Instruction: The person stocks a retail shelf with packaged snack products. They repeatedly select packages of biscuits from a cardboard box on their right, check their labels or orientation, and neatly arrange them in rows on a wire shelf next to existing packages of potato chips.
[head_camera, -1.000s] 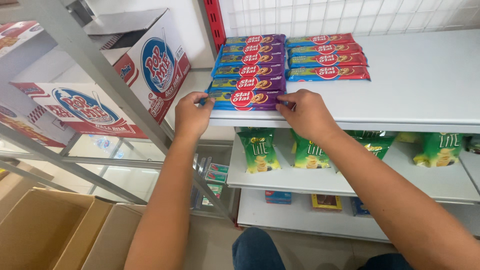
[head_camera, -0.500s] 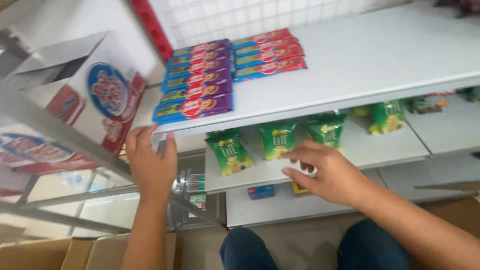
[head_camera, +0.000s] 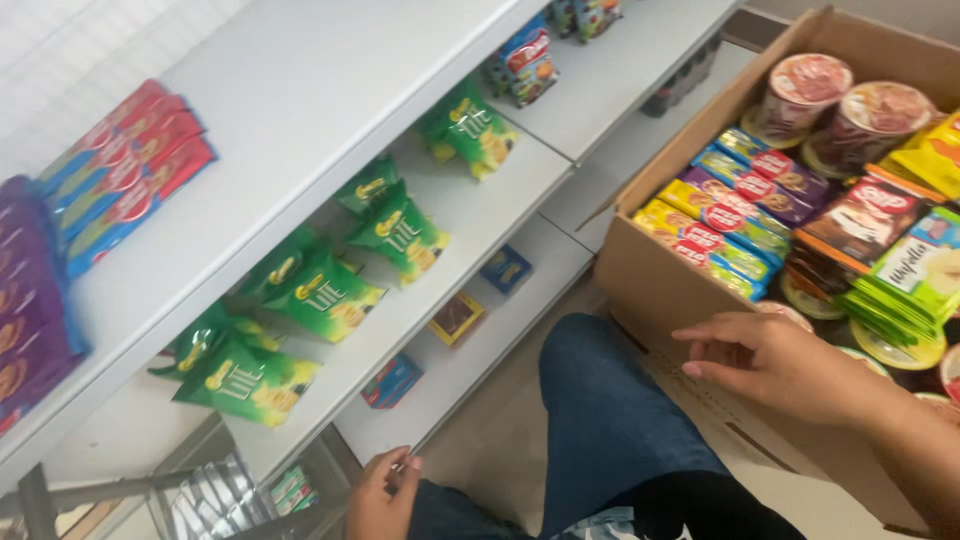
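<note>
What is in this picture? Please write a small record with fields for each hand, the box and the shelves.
left hand: left hand low by the knee in blue jeans, holds nothing
right hand: right hand open, over the near wall of the brown cardboard box, empty
box contents: flat snack packets, round lidded cups
top shelf: white top shelf with red-blue flat packets
middle shelf: green snack bags

Green snack bags (head_camera: 325, 295), red packets (head_camera: 130, 170), white shelf (head_camera: 310, 90)

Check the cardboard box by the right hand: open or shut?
Open. The cardboard box shows no lid, and its packed snack packs and cups are visible.
</note>
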